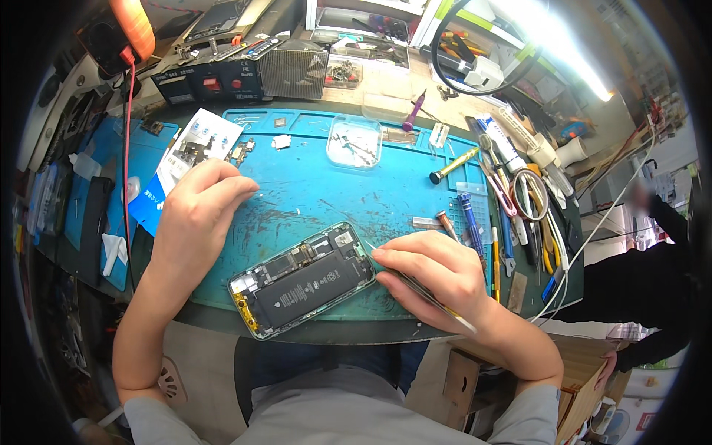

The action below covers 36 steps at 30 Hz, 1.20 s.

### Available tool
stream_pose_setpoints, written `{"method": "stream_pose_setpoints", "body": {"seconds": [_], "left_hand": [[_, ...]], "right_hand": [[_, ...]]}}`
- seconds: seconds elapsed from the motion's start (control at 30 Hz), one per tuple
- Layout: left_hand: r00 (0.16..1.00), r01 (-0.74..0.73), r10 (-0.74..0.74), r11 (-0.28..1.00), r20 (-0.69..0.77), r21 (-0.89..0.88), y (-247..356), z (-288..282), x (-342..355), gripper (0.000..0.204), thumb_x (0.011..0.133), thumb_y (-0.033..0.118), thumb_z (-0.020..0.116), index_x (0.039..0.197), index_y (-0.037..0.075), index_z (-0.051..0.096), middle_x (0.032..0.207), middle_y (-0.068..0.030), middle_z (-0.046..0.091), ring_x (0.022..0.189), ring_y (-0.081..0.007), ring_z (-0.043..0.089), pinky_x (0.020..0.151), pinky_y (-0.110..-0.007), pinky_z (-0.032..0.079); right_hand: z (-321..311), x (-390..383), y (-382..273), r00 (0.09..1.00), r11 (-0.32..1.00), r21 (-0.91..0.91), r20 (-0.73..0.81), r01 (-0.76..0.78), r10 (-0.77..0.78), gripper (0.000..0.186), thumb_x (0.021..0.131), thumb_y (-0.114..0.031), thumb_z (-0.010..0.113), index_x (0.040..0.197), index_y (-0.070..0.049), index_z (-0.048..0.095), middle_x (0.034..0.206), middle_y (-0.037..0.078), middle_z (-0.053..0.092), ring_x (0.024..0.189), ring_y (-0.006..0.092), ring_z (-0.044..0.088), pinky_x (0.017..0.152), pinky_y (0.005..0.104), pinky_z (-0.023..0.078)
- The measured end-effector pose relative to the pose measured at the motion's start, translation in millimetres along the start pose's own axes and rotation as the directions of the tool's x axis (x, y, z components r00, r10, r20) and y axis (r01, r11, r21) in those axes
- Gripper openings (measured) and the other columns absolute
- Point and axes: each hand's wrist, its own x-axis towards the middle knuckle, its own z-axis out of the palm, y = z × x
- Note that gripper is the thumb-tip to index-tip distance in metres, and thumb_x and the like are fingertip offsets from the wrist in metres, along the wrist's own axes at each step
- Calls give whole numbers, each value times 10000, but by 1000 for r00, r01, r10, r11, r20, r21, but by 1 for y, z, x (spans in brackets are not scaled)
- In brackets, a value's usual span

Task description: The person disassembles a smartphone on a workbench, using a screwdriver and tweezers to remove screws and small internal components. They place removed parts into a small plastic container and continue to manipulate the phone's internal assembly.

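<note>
An opened smartphone (304, 280) lies tilted on the blue work mat (319, 194), its black battery and circuit board exposed. My right hand (437, 274) is closed around slim metal tweezers (430, 297), their tips close to the phone's upper right corner. Off to the phone's upper left, my left hand (202, 211) hovers over the mat with thumb and fingertips pinched together. Whatever sits in that pinch, if anything, is too small to make out. A printed white and blue sheet (194, 148) with small parts on it lies just beyond the left hand.
A clear plastic box (354, 142) of small parts stands on the far mat. Screwdrivers, including a purple one (415, 111) and a gold one (454, 165), pliers (549, 248) and cables crowd the right. A black power unit (209, 80) stands behind. At right, a person in black (630, 274) stands.
</note>
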Motion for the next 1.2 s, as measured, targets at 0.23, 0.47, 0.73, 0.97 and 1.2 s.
{"method": "stream_pose_setpoints", "body": {"seconds": [0.23,0.47,0.73,0.97,1.2], "left_hand": [[999,12,-10,999,-34,46,0,0,-5,164,936,-70,746,1094,-34,768,1002,-134,702,924,-290,719,802,-362,577],[999,-25,30,994,-45,109,8,-9,4,204,870,-118,731,1031,3,767,987,-136,714,926,-346,713,812,-408,569],[995,-18,9,995,100,97,32,-7,3,351,903,-21,761,1252,-24,724,1186,-178,698,1115,-362,692,940,-445,570],[923,-47,33,999,383,27,101,0,-8,838,818,240,928,1491,-78,543,1362,-204,625,1280,-369,607,1098,-454,496],[795,-181,306,944,524,-276,81,0,12,948,729,153,939,1556,-19,510,1458,-192,594,1383,-402,552,1200,-501,446]], "right_hand": [[3,2,7,989,967,211,2,-144,147,281,886,-29,872,1148,1,773,1028,142,794,875,290,779,750,364,619],[2,3,5,984,966,188,38,-179,175,286,895,-17,860,1162,7,760,1014,154,794,881,298,783,760,367,614],[-3,-1,1,981,970,145,12,-195,195,254,888,-10,866,1127,-3,780,1053,150,812,950,281,795,850,359,618],[-17,-13,-2,989,987,80,-27,-141,143,306,882,10,858,1174,-14,770,1052,149,792,925,308,784,805,381,627],[-24,-32,-13,994,982,156,-12,-103,107,362,841,31,873,1188,-9,775,1071,148,792,917,308,785,786,375,633]]}}
